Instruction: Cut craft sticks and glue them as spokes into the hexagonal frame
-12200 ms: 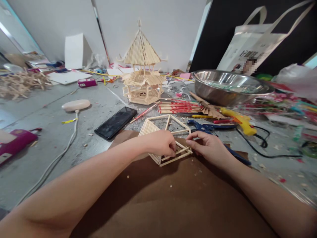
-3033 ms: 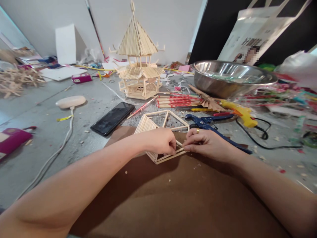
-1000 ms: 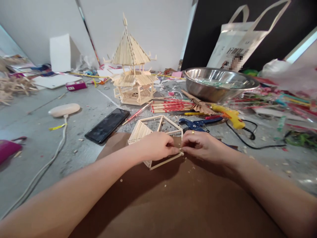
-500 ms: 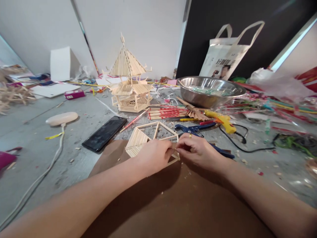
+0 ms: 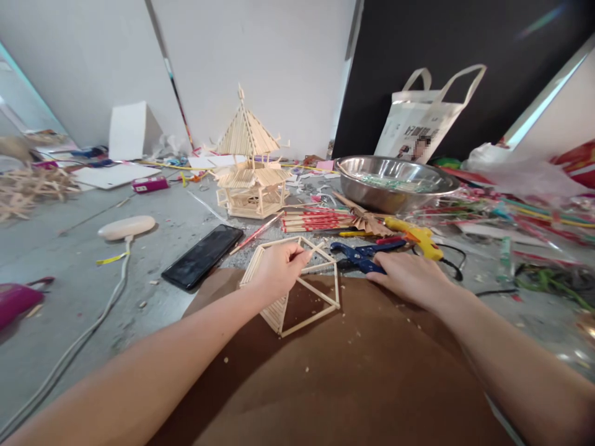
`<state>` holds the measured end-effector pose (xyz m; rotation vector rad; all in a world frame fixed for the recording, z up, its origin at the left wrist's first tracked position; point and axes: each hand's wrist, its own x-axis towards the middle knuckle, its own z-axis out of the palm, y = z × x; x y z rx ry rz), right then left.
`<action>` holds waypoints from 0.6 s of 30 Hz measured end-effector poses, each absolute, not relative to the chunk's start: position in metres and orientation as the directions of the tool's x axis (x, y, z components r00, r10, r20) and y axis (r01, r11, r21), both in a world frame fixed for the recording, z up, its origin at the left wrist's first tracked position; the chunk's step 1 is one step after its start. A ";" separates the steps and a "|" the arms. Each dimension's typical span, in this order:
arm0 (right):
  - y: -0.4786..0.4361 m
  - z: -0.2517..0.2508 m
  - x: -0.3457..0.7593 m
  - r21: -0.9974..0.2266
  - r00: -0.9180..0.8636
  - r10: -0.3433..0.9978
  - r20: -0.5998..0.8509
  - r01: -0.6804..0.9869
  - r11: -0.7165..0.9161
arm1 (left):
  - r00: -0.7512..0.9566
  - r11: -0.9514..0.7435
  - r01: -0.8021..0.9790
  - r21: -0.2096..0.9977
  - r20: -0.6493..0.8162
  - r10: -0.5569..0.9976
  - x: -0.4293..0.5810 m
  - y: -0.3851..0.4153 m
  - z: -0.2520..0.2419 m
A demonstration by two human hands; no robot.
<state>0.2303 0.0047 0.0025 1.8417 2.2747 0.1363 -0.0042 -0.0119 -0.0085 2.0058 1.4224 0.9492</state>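
Observation:
A hexagonal frame of thin wooden sticks (image 5: 312,313), partly filled with sticks on its left side, lies on a brown sheet (image 5: 334,384). My left hand (image 5: 277,271) hovers over the frame and pinches a short wooden stick (image 5: 313,249) between thumb and fingers. My right hand (image 5: 409,279) has reached to the right and lies on the blue-handled cutters (image 5: 360,255), fingers curled over the handles.
A stick pagoda model (image 5: 251,167) stands behind, with a black phone (image 5: 203,256), bundled red-wrapped sticks (image 5: 316,220), a yellow glue gun (image 5: 418,235) with its black cord, a steel bowl (image 5: 395,183) and a white tote bag (image 5: 425,121). Loose sticks (image 5: 28,186) pile at far left.
My hands have parted: the right one left the frame and moved right onto the blue cutters. My left hand lifted off the frame's corner, holding a short stick.

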 end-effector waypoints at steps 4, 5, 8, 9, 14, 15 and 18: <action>0.006 0.004 0.226 0.164 -0.140 0.987 -0.079 0.975 0.151 | 0.191 -0.326 0.540 0.776 0.265 0.945 -0.005 -0.012 -0.011; 0.006 0.005 0.226 0.136 -0.119 0.991 -0.060 0.983 0.127 | 0.183 -0.324 0.527 0.786 0.267 0.946 -0.005 -0.012 -0.010; 0.005 0.013 0.224 0.022 -0.066 0.997 0.032 0.998 0.066 | 0.141 -0.317 0.490 0.812 0.285 0.948 -0.005 -0.012 -0.007; 0.005 0.016 0.223 -0.023 -0.052 0.996 0.077 0.998 0.054 | 0.128 -0.316 0.482 0.817 0.291 0.948 -0.005 -0.012 -0.006; 0.006 0.023 0.224 -0.336 0.037 0.951 0.307 0.939 0.072 | 0.103 -0.348 0.459 0.817 0.340 0.935 -0.006 -0.011 -0.006; 0.007 0.023 0.223 -0.443 0.054 0.950 0.308 0.891 0.094 | 0.104 -0.355 0.454 0.817 0.348 0.932 -0.006 -0.011 -0.006; 0.004 0.023 0.220 -0.808 0.066 0.977 0.205 0.575 0.130 | 0.121 -0.377 0.419 0.826 0.361 0.925 -0.005 -0.011 -0.006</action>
